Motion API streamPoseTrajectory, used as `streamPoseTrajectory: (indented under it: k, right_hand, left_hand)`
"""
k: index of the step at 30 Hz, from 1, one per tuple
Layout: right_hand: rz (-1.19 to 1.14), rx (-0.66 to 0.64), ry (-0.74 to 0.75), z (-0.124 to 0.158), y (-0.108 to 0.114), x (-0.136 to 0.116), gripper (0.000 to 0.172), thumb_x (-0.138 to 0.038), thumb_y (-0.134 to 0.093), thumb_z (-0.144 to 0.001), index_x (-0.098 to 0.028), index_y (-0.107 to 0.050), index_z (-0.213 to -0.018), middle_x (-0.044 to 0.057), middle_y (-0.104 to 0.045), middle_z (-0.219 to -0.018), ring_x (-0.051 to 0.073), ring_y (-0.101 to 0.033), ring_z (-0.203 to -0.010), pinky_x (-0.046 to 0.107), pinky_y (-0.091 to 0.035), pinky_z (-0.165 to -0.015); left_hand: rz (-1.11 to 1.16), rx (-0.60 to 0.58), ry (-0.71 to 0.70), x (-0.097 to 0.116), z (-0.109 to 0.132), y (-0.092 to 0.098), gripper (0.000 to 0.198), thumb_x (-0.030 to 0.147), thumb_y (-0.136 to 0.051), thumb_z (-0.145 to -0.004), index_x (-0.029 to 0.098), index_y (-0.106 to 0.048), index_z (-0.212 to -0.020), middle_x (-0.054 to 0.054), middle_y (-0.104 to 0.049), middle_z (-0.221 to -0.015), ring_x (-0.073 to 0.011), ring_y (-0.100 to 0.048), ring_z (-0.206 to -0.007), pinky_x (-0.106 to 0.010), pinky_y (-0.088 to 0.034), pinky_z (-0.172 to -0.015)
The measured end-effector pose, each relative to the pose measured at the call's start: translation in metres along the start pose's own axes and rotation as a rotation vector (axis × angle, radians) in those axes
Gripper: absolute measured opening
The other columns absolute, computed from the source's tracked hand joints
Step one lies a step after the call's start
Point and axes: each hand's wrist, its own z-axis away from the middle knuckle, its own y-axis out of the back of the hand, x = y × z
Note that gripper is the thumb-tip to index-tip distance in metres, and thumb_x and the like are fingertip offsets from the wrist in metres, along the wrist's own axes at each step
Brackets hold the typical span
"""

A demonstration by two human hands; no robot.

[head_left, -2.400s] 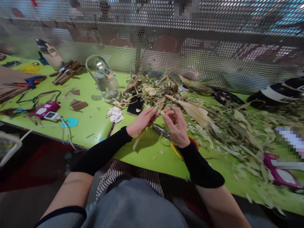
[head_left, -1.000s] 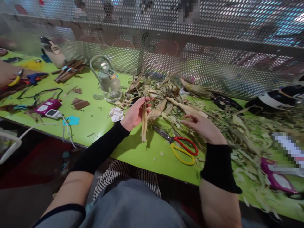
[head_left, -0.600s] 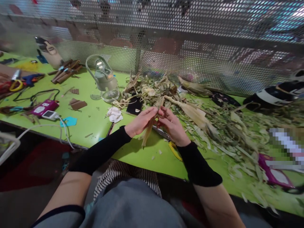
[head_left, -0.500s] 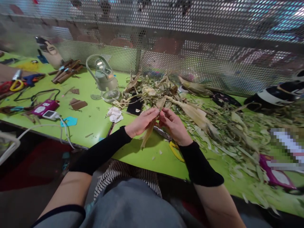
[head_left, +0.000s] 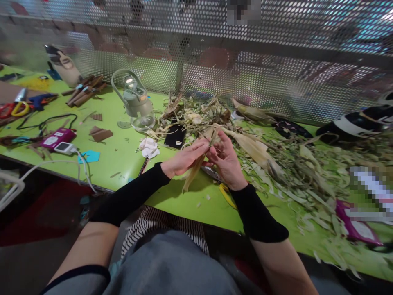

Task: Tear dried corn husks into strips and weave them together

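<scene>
My left hand (head_left: 184,157) and my right hand (head_left: 225,159) meet above the green table (head_left: 123,155), both pinching one dried corn husk strip (head_left: 193,174). The strip hangs down and to the left from the fingers, its tip near the table top. Both forearms wear black sleeves. Behind the hands lies a heap of dried husks and leaves (head_left: 215,116). Scissors with a yellow handle (head_left: 225,194) lie under my right wrist, mostly hidden.
A clear kettle-like jug (head_left: 136,102) stands at the back left beside a black phone (head_left: 175,136) and crumpled tissue (head_left: 149,147). Wooden sticks (head_left: 86,88), a pink device (head_left: 58,137) with cable and other scissors (head_left: 14,108) lie left. Husk scraps (head_left: 307,176) cover the right. Perforated metal screen (head_left: 245,78) behind.
A second ago my right hand was out over the scraps on the right, apart from the strip. It has come back to the left hand and now grips the husk strip too.
</scene>
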Motion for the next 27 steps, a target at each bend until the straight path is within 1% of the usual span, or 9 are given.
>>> streamPoseTrajectory:
  k: [2, 3, 6, 10, 13, 17, 20, 24, 27]
  right_hand:
    - [0.022, -0.004, 0.058, 0.001, -0.001, -0.001, 0.089, -0.051, -0.095, -0.072, -0.040, -0.052, -0.149, 0.007, -0.069, -0.136, 0.015, -0.066, -0.080, 0.024, -0.055, -0.052]
    - [0.031, -0.023, 0.066, 0.002, -0.002, -0.002, 0.087, -0.054, -0.094, -0.072, -0.039, -0.053, -0.148, 0.007, -0.069, -0.134, 0.015, -0.064, -0.076, 0.024, -0.053, -0.050]
    - [0.080, -0.057, 0.056, 0.004, -0.004, -0.004, 0.074, -0.062, -0.090, -0.074, -0.031, -0.061, -0.135, 0.004, -0.072, -0.103, 0.013, -0.058, -0.066, 0.023, -0.048, -0.046]
    - [0.161, -0.003, 0.082, 0.005, -0.005, -0.007, 0.051, -0.061, -0.086, -0.079, -0.028, -0.067, -0.113, -0.002, -0.063, -0.082, 0.012, -0.055, -0.062, 0.023, -0.046, -0.047]
    - [0.182, -0.010, 0.064, 0.005, -0.004, -0.007, 0.038, -0.058, -0.079, -0.088, -0.027, -0.067, -0.108, -0.006, -0.054, -0.069, 0.009, -0.043, -0.050, 0.025, -0.040, -0.045]
    - [0.286, 0.068, 0.105, 0.004, -0.001, -0.008, 0.033, -0.057, -0.076, -0.091, -0.025, -0.067, -0.097, -0.007, -0.049, -0.063, 0.009, -0.035, -0.048, 0.026, -0.029, -0.045]
    - [0.434, 0.137, 0.180, 0.005, 0.000, -0.008, 0.028, -0.052, -0.073, -0.093, -0.025, -0.069, -0.101, -0.008, -0.042, -0.057, 0.011, -0.034, -0.050, 0.028, -0.025, -0.048]
    - [0.632, 0.164, 0.287, 0.008, -0.001, -0.008, 0.024, -0.048, -0.073, -0.095, -0.027, -0.072, -0.106, -0.010, -0.032, -0.053, 0.013, -0.029, -0.049, 0.030, -0.024, -0.052]
    - [0.731, 0.135, 0.339, 0.009, -0.003, -0.007, 0.019, -0.046, -0.070, -0.097, -0.028, -0.075, -0.099, -0.008, -0.036, -0.054, 0.013, -0.031, -0.049, 0.031, -0.026, -0.054]
  left_hand:
    - [-0.027, -0.077, 0.045, 0.000, 0.001, -0.001, 0.021, 0.028, -0.075, -0.096, 0.014, -0.068, -0.082, 0.000, -0.069, -0.083, -0.0078, -0.063, -0.072, -0.023, -0.056, -0.074]
    - [-0.034, -0.107, 0.068, 0.000, 0.002, -0.001, 0.022, 0.029, -0.077, -0.095, 0.014, -0.068, -0.082, 0.001, -0.068, -0.082, -0.0080, -0.063, -0.072, -0.023, -0.057, -0.075]
    - [-0.043, -0.132, 0.110, 0.000, 0.002, 0.001, 0.022, 0.030, -0.079, -0.093, 0.014, -0.068, -0.083, 0.001, -0.068, -0.082, -0.0082, -0.063, -0.073, -0.024, -0.058, -0.077]
    - [0.005, -0.036, 0.032, 0.003, -0.001, 0.007, 0.022, 0.031, -0.075, -0.097, 0.015, -0.068, -0.083, 0.001, -0.067, -0.085, -0.0091, -0.063, -0.076, -0.026, -0.058, -0.083]
    - [0.034, 0.025, -0.062, 0.007, -0.003, 0.010, 0.024, 0.031, -0.072, -0.098, 0.016, -0.066, -0.080, 0.000, -0.065, -0.090, -0.0099, -0.063, -0.080, -0.027, -0.057, -0.085]
    - [0.029, 0.065, -0.060, 0.008, -0.004, 0.010, 0.025, 0.029, -0.071, -0.098, 0.016, -0.065, -0.079, -0.001, -0.065, -0.096, -0.0095, -0.061, -0.083, -0.024, -0.055, -0.080]
    - [0.006, 0.181, -0.086, 0.006, -0.007, 0.009, 0.023, 0.028, -0.066, -0.102, 0.016, -0.064, -0.082, 0.001, -0.062, -0.087, -0.0067, -0.055, -0.071, -0.020, -0.051, -0.071]
    - [-0.150, 0.277, -0.147, 0.003, -0.008, 0.010, 0.024, 0.026, -0.061, -0.104, 0.016, -0.063, -0.082, 0.004, -0.055, -0.075, -0.0058, -0.049, -0.063, -0.018, -0.043, -0.064]
    - [-0.386, 0.322, -0.253, 0.006, -0.005, 0.008, 0.025, 0.024, -0.059, -0.104, 0.016, -0.063, -0.081, 0.004, -0.054, -0.072, -0.0069, -0.050, -0.063, -0.019, -0.041, -0.065]
